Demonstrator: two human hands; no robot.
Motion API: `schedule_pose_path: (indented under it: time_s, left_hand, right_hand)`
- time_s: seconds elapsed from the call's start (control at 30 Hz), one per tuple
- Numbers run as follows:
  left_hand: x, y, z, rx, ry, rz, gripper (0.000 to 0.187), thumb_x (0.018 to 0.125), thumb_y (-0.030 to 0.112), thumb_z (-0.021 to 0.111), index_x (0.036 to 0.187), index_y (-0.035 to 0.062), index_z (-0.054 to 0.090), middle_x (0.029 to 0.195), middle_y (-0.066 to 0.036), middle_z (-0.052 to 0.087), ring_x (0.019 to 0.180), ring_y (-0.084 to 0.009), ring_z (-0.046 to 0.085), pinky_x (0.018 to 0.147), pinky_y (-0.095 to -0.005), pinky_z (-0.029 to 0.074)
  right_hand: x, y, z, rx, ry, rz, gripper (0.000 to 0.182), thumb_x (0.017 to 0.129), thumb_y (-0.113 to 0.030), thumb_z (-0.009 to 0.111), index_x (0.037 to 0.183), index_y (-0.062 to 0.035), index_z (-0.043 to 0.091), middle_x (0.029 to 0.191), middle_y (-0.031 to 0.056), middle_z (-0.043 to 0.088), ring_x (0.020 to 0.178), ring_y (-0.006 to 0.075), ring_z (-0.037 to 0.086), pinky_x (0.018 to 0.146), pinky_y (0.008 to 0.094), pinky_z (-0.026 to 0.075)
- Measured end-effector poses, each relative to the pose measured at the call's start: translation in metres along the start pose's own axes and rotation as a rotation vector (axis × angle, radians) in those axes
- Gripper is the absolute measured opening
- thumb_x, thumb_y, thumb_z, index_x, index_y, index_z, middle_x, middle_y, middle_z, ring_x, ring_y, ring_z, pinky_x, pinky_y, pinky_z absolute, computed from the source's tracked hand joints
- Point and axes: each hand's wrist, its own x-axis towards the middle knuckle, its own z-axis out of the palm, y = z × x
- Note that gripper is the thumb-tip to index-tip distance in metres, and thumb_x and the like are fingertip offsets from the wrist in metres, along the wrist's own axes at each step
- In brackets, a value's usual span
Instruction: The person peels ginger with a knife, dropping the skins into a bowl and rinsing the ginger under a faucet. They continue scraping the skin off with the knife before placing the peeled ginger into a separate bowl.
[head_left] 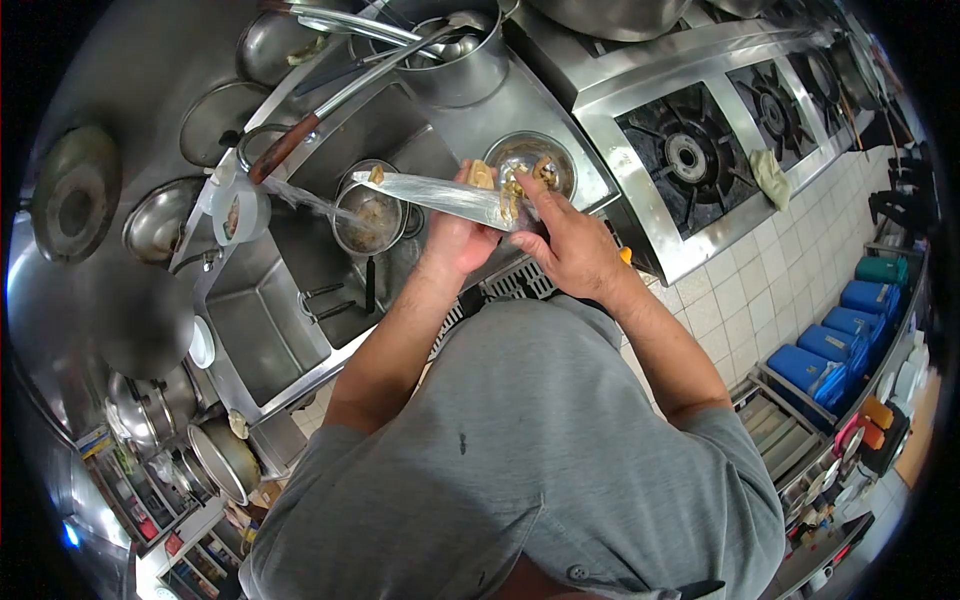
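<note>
A wide shiny blade (430, 193), with yellowish bits on both ends, lies across my left hand (462, 232), which is closed around a pale yellow piece (481, 175) at its top. My right hand (570, 240) is at the blade's right end, thumb and index finger pressed near the yellow bits there; the handle is not visible. Just beyond the hands, a round metal bowl (545, 160) holds yellow-brown pieces. In the sink to the left, water runs into a metal pot (368, 215) with cloudy contents.
The double sink (262, 325) spans the left. A tall pot (455, 75) with ladles stands at the back. Gas burners (686, 155) and a cloth (769, 180) are on the right. Lids and pans (75, 195) hang at far left; blue containers (808, 370) sit at lower right.
</note>
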Motion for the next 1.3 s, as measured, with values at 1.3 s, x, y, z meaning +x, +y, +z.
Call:
schedule_pose_path:
  time_s: [1.3]
  left_hand:
    - [-0.001, -0.024, -0.010, 0.215, -0.058, -0.081, 0.030, 0.111, 0.038, 0.045, 0.109, 0.0100, 0.057, 0.079, -0.005, 0.057, 0.059, -0.0115, 0.051, 0.048, -0.0243, 0.036]
  right_hand:
    - [0.020, 0.047, 0.010, 0.046, 0.186, -0.052, 0.074, 0.104, -0.052, 0.051, 0.160, -0.0077, 0.030, 0.135, 0.0309, 0.060, 0.111, 0.0490, 0.066, 0.091, 0.0526, 0.056]
